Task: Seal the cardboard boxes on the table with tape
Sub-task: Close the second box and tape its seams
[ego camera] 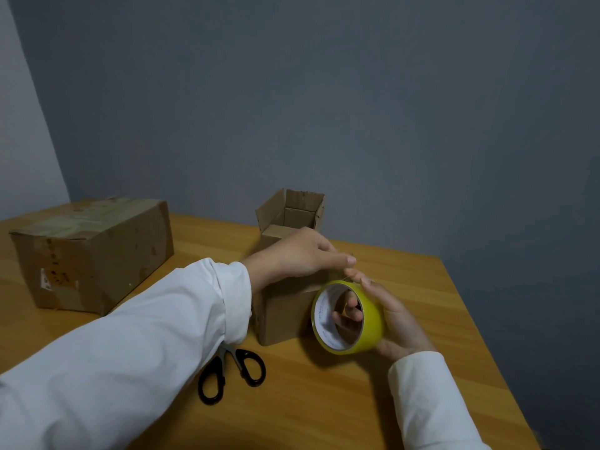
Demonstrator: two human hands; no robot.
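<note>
A small cardboard box (285,306) stands mid-table with its flaps up and open. In front of it my right hand (394,319) grips a yellow roll of tape (349,318), fingers through the core. My left hand (302,254) reaches over the box and pinches the tape's loose end at the top of the roll. A larger cardboard box (94,251) sits at the left, its top flaps down with old tape on them.
Black-handled scissors (232,373) lie on the wooden table (324,401) under my left sleeve. The table's right edge runs diagonally close to my right arm. A grey wall stands right behind the boxes.
</note>
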